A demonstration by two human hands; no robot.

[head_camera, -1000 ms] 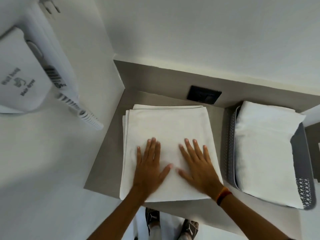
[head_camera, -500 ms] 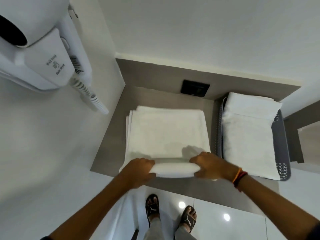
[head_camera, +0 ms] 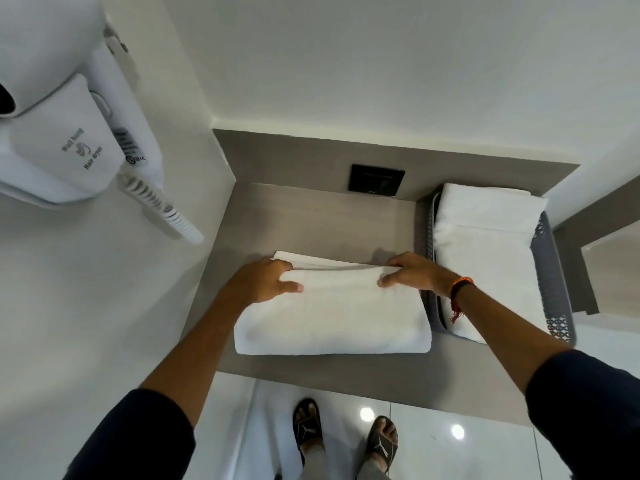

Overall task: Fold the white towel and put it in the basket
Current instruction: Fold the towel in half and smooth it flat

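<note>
A white towel (head_camera: 332,313) lies folded in half on the grey shelf (head_camera: 311,216), its rounded fold toward me and its loose edges at the far side. My left hand (head_camera: 266,278) grips the far left corner of the top layer. At the far right corner my right hand (head_camera: 412,273) holds the same layer, wrist against the basket. The grey basket (head_camera: 554,282) stands to the right of the towel and holds another folded white towel (head_camera: 485,251).
A white wall-hung hair dryer (head_camera: 69,133) with a coiled cord sticks out at the upper left. A black socket plate (head_camera: 376,179) sits on the shelf's back wall. The shelf's front edge drops to a glossy floor where my sandalled feet stand.
My hands lifted the towel's near edge and carried it to the far edge, folding the flat square in half. The head camera pulled back.
</note>
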